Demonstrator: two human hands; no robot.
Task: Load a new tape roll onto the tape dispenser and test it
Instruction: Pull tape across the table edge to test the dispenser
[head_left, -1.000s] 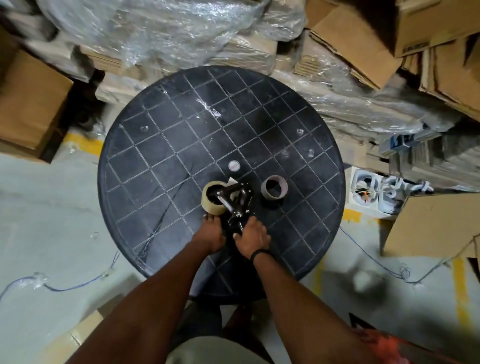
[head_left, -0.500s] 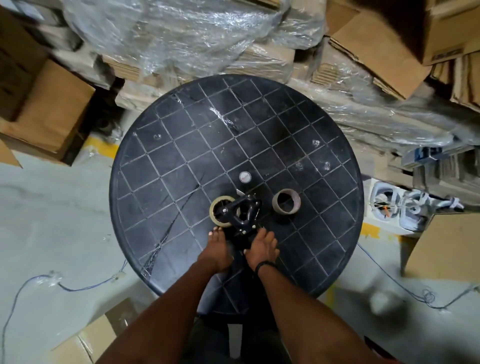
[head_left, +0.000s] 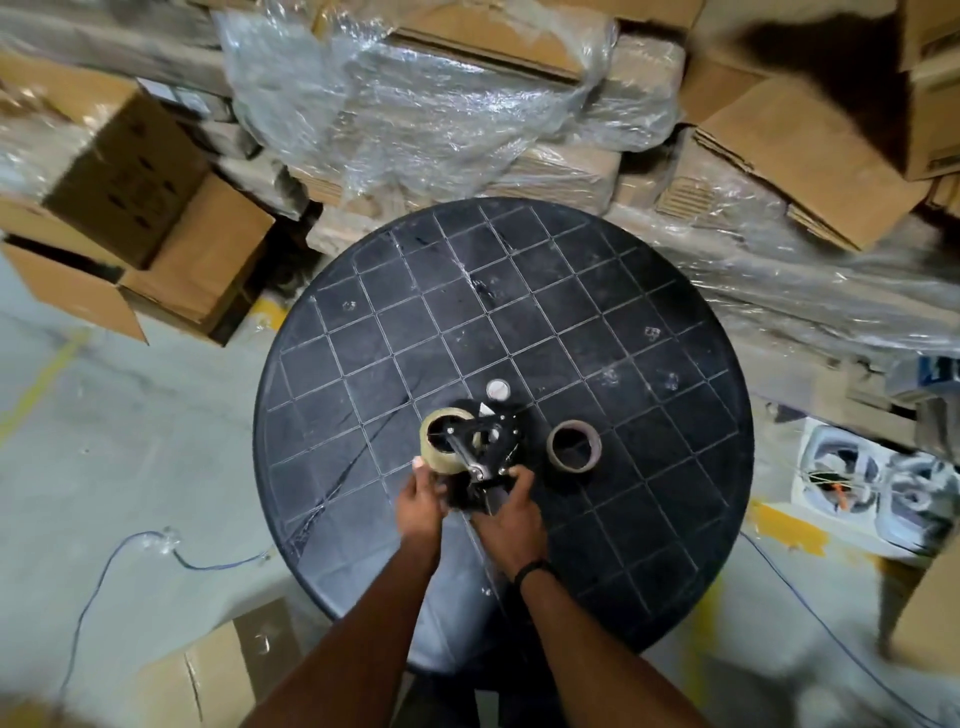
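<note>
A black metal tape dispenser (head_left: 483, 452) stands near the front of the round black table (head_left: 649, 519). A roll of clear tape (head_left: 439, 452) sits against the dispenser's left side, partly behind its frame. My left hand (head_left: 423, 501) touches the underside of that roll with its fingertips. My right hand (head_left: 506, 512) grips the dispenser's handle end. A brown empty tape core (head_left: 574, 446) lies flat on the table to the right. A small round white cap (head_left: 497, 389) lies just behind the dispenser.
Cardboard boxes (head_left: 156, 218) and plastic-wrapped stacks (head_left: 426, 104) crowd the back and both sides of the table. A blue cable (head_left: 119, 566) runs on the concrete floor at left. White packaged items (head_left: 872, 483) lie on the floor at right.
The camera has tilted, so the table sits lower in view. Both hands have closed in on the dispenser; the left fingers now reach the clear roll, the right hand wraps the handle.
</note>
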